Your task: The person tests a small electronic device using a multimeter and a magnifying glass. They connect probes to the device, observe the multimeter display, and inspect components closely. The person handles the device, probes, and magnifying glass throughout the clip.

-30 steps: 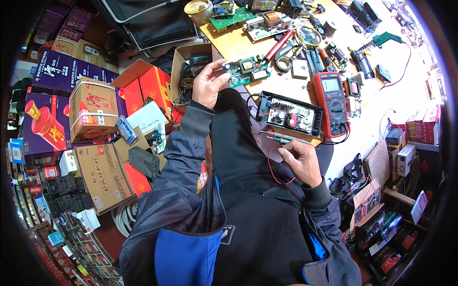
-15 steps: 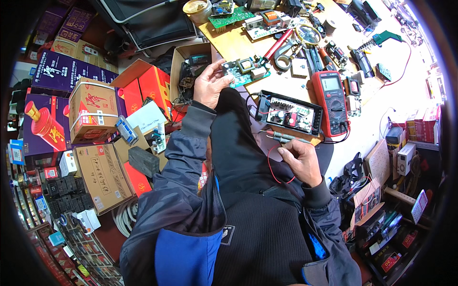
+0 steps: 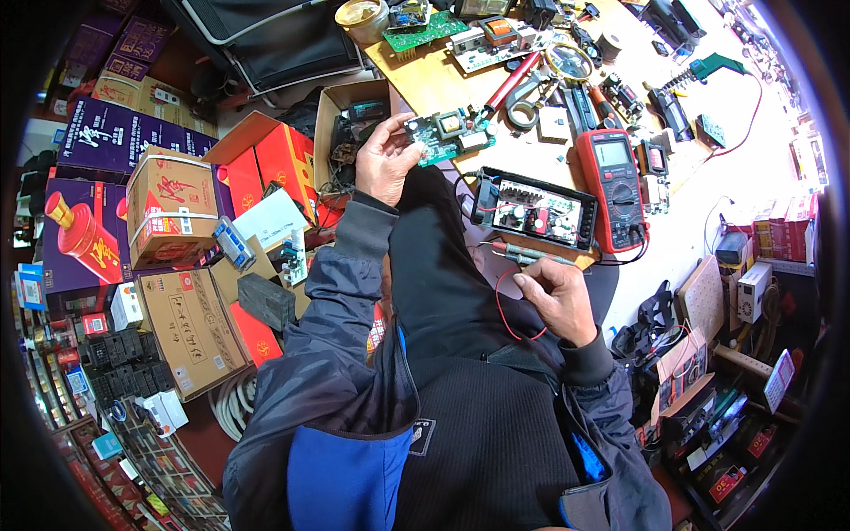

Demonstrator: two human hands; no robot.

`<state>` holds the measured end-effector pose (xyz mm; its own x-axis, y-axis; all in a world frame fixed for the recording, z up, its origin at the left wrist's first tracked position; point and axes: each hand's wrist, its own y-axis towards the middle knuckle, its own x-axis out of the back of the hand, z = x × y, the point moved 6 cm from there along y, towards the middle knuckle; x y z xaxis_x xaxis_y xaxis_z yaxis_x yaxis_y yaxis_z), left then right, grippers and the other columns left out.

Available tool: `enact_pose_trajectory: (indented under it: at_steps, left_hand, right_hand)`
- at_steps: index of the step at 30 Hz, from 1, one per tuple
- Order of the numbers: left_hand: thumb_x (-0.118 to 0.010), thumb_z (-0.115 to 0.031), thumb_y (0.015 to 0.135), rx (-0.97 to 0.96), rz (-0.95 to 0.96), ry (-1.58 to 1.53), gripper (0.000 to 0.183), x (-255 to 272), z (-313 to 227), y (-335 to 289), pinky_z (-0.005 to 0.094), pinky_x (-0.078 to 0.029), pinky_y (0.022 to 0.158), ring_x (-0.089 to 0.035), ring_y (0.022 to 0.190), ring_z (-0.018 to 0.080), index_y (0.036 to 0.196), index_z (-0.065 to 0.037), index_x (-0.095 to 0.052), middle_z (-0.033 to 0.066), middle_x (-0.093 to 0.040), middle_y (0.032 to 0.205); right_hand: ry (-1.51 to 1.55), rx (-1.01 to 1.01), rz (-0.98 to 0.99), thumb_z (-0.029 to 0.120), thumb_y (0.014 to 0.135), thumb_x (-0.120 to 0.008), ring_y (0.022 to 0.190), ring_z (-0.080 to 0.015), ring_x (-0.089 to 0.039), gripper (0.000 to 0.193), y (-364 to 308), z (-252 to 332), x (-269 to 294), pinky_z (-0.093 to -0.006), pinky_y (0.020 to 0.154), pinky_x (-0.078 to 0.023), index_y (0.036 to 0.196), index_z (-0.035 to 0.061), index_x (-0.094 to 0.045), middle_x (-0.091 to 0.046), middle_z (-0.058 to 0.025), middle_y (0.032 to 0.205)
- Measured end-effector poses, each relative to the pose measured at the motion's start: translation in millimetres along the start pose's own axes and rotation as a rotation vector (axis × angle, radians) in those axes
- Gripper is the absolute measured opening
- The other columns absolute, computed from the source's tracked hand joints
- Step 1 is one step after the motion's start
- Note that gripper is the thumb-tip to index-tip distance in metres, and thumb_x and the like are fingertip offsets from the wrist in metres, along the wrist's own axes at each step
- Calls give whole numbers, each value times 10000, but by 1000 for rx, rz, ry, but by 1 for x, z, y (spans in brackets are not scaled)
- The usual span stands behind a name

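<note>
My left hand (image 3: 387,164) pinches the left edge of a green circuit board (image 3: 449,137) and holds it above my knee, by the table's near edge. A transformer and other parts stand on its upper face. My right hand (image 3: 560,299) is closed over my lap, with a thin red wire (image 3: 501,311) looping from its fingertips. Just beyond these fingers lie slim pen-like tools (image 3: 527,255), partly hidden. An open black case (image 3: 542,211) with electronics inside sits in front of me. Right of it is a red multimeter (image 3: 611,181) with leads plugged in.
Pliers (image 3: 580,111), a magnifying glass (image 3: 569,62), a tape roll (image 3: 522,113) and more boards (image 3: 500,44) crowd the table. At its far right is a green-handled tool (image 3: 717,66). Cartons (image 3: 173,208) are stacked left; an open box (image 3: 354,97) stands near my left hand.
My left hand has shifted slightly left and turned the circuit board, so more of its upper face shows. The right hand and red wire have stayed in place.
</note>
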<state>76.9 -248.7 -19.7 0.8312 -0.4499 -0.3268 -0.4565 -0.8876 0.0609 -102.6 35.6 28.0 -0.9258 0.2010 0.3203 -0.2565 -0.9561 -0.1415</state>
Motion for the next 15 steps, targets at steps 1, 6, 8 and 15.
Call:
enact_pose_trajectory:
  at_steps: [1, 6, 8, 15]
  left_hand:
    - [-679, 130, 916, -7, 4, -11, 511, 0, -1, -1, 298, -575, 979, -682, 1122, 146, 1410, 7, -624, 69, -697, 1245]
    - [-650, 150, 897, -14, -23, -17, 544, 5, -3, -3, 298, -560, 990, -672, 1144, 146, 1417, -6, -622, 62, -685, 1256]
    - [-646, 151, 894, -12, -35, 0, 548, 8, -3, -4, 298, -560, 989, -671, 1148, 148, 1417, -10, -623, 60, -681, 1257]
    - [-639, 143, 893, -20, -41, -19, 537, 9, -5, -7, 294, -553, 992, -675, 1137, 147, 1406, -15, -629, 54, -681, 1242]
  right_hand:
    - [2, -2, 2, 133, 982, -766, 665, -120, -583, 214, 0, 0, 0, -304, 617, -450, 875, -35, -688, -647, -53, 739]
    - [6, -3, 8, 130, 982, -766, 670, -120, -588, 213, -1, 0, 1, -305, 618, -453, 873, -35, -688, -649, -52, 737]
    - [-11, 0, 11, 127, 976, -767, 667, -119, -613, 184, 0, 0, 1, -295, 624, -481, 889, -26, -713, -689, -61, 754]
    - [-18, 8, 5, 123, 971, -766, 657, -115, -613, 173, 0, -1, 1, -289, 619, -489, 890, -24, -722, -697, -63, 752]
